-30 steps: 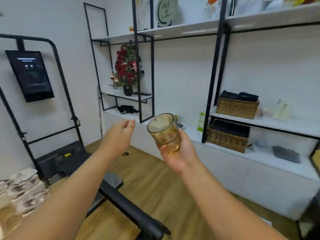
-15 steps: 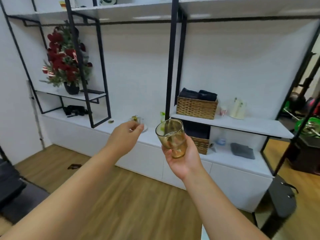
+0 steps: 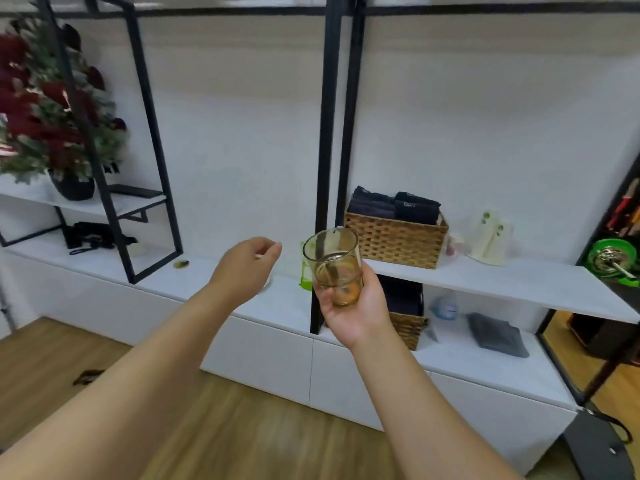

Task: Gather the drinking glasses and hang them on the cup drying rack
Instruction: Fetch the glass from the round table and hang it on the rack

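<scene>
My right hand point(image 3: 353, 306) grips an amber drinking glass point(image 3: 334, 265) from below, holding it upright at chest height in front of a black shelf post. My left hand point(image 3: 247, 266) reaches forward over the low white counter point(image 3: 221, 271), fingers loosely curled and holding nothing. It covers a small round object on the counter, of which only a pale edge shows. No cup drying rack is in view.
A black-framed shelving unit lines the white wall. A wicker basket point(image 3: 394, 242) with dark cloths sits on the right shelf, a second basket point(image 3: 407, 329) below it. A red flower arrangement point(image 3: 45, 112) stands at left. A green packet point(image 3: 306, 271) leans by the post. Wooden floor lies below.
The view has swung right and moved closer to the shelving. Both hands stay out in front, the right still holding the glass, the left now further forward over the counter.
</scene>
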